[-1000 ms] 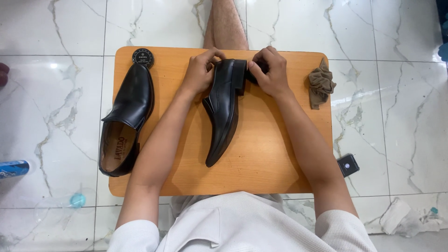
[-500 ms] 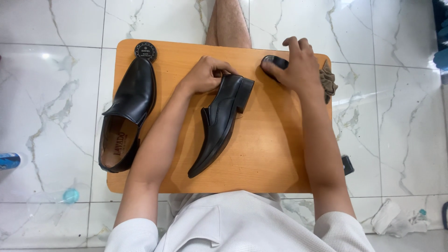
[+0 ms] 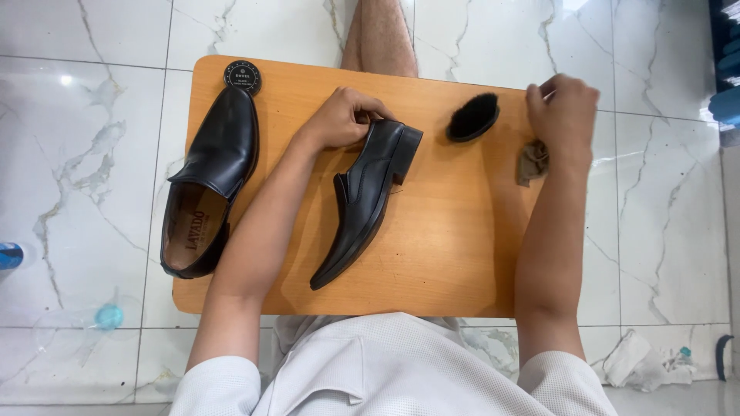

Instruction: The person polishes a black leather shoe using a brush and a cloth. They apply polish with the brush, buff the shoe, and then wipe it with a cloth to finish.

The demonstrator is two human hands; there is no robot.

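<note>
Head view, looking down: a person sits w/ a wooden board (image 3: 432, 262) across the lap. The left arm reaches forward, the left hand (image 3: 343, 117) curled over and gripping the heel end of a black shoe (image 3: 366, 202) lying on its side mid-board, toe toward the person. The right arm stretches straight out — the right hand (image 3: 563, 112) is bent at the board's far right corner, fingers pinching a brown cloth (image 3: 532, 162). A black brush (image 3: 472, 117) lies between the hands. A second black shoe (image 3: 208, 185) rests at the left edge, near a round tin (image 3: 242, 77).
</note>
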